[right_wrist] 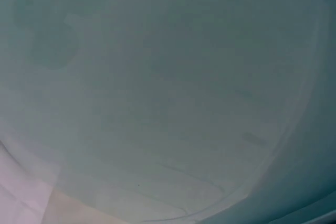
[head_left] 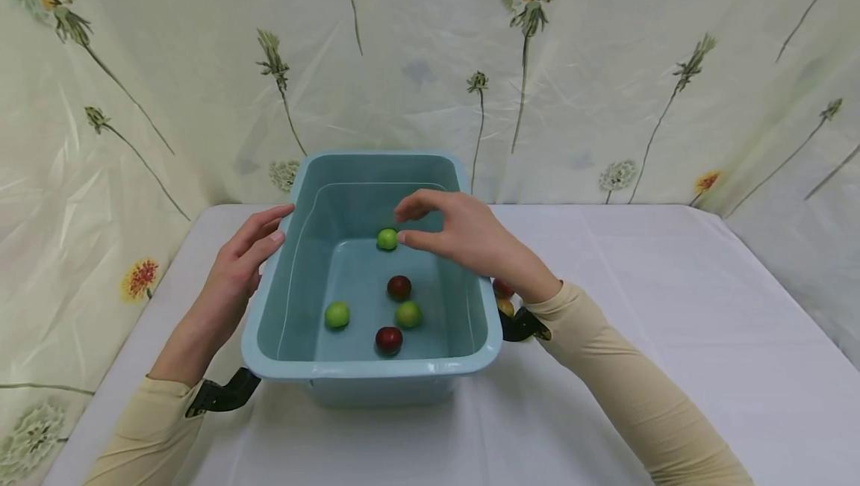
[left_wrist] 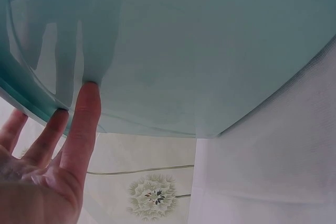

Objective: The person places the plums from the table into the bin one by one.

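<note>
Head view: your right hand (head_left: 463, 236) hovers over the pale blue tub (head_left: 269, 299) on the white worktop (head_left: 672, 307), its grip part-open, thumb and forefinger spread on either side of a green fruit (head_left: 387, 239) that sits at the far end of the tub floor; the grip does not appear to have hold of it, though contact at the thumb tip cannot be ruled out. Your left hand (head_left: 245, 262) lies with straight fingers (left_wrist: 84, 124) against the outer left wall of the tub, holding nothing. Nearer you in the tub lie a dark red fruit (head_left: 399, 287), a second green fruit (head_left: 337, 315), a third green fruit (head_left: 407, 314) and another dark red fruit (head_left: 389, 339); two more small fruits (head_left: 502, 296) show on the worktop beside your right wrist. To work well here, keep the left hand steadying the wall, close thumb and forefinger squarely across the fruit's widest part, and press lightly, since a round smooth fruit will likely roll or squirt free.
</note>
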Demonstrator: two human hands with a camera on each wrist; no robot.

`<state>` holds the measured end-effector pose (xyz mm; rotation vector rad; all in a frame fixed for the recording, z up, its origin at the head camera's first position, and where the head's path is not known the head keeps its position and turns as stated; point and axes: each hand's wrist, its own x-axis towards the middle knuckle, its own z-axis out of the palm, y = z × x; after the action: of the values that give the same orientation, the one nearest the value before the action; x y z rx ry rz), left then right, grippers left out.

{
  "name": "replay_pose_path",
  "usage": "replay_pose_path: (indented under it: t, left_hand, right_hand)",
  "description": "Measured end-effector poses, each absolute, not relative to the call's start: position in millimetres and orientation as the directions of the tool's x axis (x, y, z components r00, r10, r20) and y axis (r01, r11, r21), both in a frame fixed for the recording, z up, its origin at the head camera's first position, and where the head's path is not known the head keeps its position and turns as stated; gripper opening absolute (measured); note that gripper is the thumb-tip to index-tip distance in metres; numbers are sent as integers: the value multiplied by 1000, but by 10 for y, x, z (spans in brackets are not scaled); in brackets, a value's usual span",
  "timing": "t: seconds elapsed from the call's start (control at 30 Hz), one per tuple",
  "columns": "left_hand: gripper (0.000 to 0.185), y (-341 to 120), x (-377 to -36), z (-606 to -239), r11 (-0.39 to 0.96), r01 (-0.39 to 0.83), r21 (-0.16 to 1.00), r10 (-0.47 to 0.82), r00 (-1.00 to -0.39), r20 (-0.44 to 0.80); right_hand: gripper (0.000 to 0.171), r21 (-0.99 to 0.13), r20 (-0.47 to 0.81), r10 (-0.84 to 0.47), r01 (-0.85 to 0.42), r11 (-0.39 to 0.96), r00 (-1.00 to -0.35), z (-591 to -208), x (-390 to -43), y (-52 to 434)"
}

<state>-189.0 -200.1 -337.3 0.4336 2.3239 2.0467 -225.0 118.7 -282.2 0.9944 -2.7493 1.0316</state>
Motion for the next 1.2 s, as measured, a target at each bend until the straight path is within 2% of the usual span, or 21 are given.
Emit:
replay_pose_path:
  t: [0.3, 0.87, 1.2]
  left_hand:
    - [45, -2024, -1890, -3402, 105, 214, 971, 222, -957, 187]
    - [45, -2026, -1909, -3404, 99, 221, 970, 229, -954, 194]
    - [46, -2024, -1896, -3374, 122, 221, 968, 223, -956, 190]
  right_hand:
    - [30, -657, 353, -486, -582, 480, -800, -2866, -2204, 1229]
    - [32, -653, 456, -365, -584, 482, -812, -2889, -2034, 1478]
    - [32, -692, 505, -241, -555, 462, -829, -2986, -2013, 1644]
